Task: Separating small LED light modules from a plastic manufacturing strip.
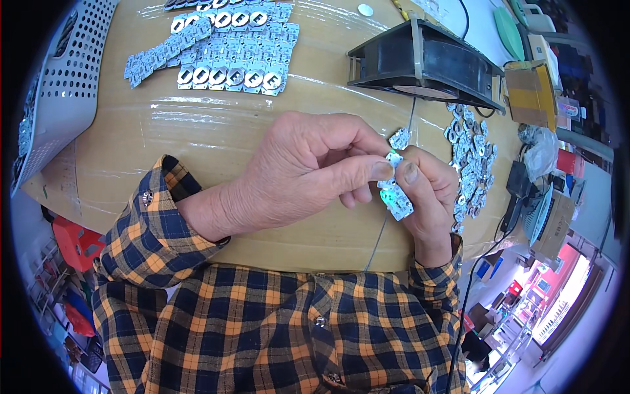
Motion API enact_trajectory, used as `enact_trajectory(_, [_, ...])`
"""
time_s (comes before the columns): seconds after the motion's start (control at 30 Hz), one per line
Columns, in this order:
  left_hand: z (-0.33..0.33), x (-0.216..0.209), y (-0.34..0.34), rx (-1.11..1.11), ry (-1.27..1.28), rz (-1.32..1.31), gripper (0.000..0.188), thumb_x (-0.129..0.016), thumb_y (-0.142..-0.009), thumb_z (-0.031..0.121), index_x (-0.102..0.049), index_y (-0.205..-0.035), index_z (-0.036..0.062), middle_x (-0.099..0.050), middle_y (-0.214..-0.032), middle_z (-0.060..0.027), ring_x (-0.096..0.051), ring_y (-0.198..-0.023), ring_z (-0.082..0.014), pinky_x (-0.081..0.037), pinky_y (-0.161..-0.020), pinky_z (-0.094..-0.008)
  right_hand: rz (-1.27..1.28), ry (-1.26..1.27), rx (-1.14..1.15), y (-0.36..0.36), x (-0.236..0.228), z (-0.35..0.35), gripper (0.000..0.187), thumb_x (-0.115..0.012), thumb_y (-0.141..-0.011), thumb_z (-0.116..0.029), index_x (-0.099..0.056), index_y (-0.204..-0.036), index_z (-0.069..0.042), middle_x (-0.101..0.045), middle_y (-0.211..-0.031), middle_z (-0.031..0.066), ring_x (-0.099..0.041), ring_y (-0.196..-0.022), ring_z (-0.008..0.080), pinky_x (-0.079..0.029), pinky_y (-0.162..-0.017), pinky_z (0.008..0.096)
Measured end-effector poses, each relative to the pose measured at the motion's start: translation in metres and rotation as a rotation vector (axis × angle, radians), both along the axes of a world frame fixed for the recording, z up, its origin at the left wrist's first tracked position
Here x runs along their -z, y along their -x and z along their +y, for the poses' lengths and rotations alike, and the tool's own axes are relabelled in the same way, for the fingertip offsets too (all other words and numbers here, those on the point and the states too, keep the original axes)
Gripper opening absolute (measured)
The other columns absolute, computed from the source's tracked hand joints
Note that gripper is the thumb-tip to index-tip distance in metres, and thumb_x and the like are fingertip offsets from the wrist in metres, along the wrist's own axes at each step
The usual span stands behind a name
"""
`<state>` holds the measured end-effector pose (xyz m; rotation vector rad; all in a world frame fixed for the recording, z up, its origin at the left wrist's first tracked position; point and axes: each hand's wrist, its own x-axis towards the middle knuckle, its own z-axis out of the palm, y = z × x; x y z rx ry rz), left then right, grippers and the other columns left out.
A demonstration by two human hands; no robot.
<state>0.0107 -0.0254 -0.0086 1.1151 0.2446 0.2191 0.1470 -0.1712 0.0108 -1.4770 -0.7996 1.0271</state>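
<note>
Between the thumbs and fingertips of both hands is a small circuit board strip, pale with green lights lit on it. My left hand reaches across from the left, its thumb pressed on the strip. My right hand pinches the same strip from the right. Its middle is partly covered by the thumbs. Just beyond the fingertips lies another small circuit board; whether it joins the strip I cannot tell. A thin grey cord runs below the hands toward the table's near edge.
Uncut circuit board panels lie stacked at the far left, beside a white perforated basket. A black fan stands at the far right. Loose circuit boards are heaped right of my hands, near a cardboard box.
</note>
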Motion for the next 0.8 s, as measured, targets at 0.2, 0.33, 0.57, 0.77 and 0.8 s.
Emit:
enact_trajectory(0.2, [0.005,0.000,0.000,-0.216,-0.548,-0.181,0.018,-0.073,-0.083,0.002,-0.064,-0.098,-0.0018,-0.069,-0.084,-0.0084,-0.067,-0.071,-0.0115,-0.055,-0.061,-0.0229,-0.019,-0.027,0.036,-0.003,0.005,0.001,0.031,-0.052,-0.099,-0.020,-0.058,-0.075,-0.001,-0.049,-0.063,-0.0036,-0.040,-0.056,0.0034,-0.028,-0.051,0.0214])
enact_trajectory(0.33, [0.005,0.003,0.001,-0.238,-0.787,-0.251,0.021,-0.077,-0.077,0.002,-0.064,-0.093,-0.0002,-0.068,-0.079,-0.0097,-0.067,-0.063,-0.0158,-0.053,-0.055,-0.0250,-0.021,-0.021,0.022,-0.003,0.005,0.003,0.031,-0.052,-0.099,-0.019,-0.058,-0.075,-0.001,-0.050,-0.063,-0.0028,-0.039,-0.056,0.0036,-0.028,-0.051,0.0218])
enact_trajectory(0.57, [-0.002,0.019,-0.002,-0.328,-1.071,-0.272,0.026,-0.076,-0.076,0.013,-0.061,-0.093,0.0016,-0.063,-0.078,-0.0092,-0.064,-0.062,-0.0217,-0.047,-0.048,-0.0306,-0.467,0.081,0.336,0.006,0.004,0.004,0.024,-0.051,-0.097,-0.017,-0.058,-0.079,-0.002,-0.049,-0.065,-0.0028,-0.040,-0.055,0.0045,-0.030,-0.050,0.0205])
enact_trajectory(0.77, [0.047,-0.027,0.013,-0.139,-1.462,-0.102,0.027,-0.074,-0.069,0.007,-0.060,-0.092,0.0035,-0.062,-0.082,-0.0073,-0.061,-0.063,-0.0272,-0.047,-0.053,-0.0348,-0.835,-0.247,-0.120,0.006,0.005,0.006,0.014,-0.054,-0.088,-0.010,-0.054,-0.078,0.000,-0.062,-0.088,0.0118,-0.055,-0.069,0.0205,-0.043,-0.066,0.0313])
enact_trajectory(0.8, [0.062,-0.032,0.021,-0.183,-1.494,-0.020,0.027,-0.073,-0.068,0.005,-0.061,-0.091,0.0039,-0.061,-0.083,-0.0072,-0.061,-0.066,-0.0288,-0.048,-0.056,-0.0359,-0.873,-0.316,-0.247,0.010,0.002,0.016,0.010,-0.057,-0.083,-0.008,-0.054,-0.077,0.000,-0.062,-0.090,0.0126,-0.057,-0.075,0.0248,-0.044,-0.070,0.0355])
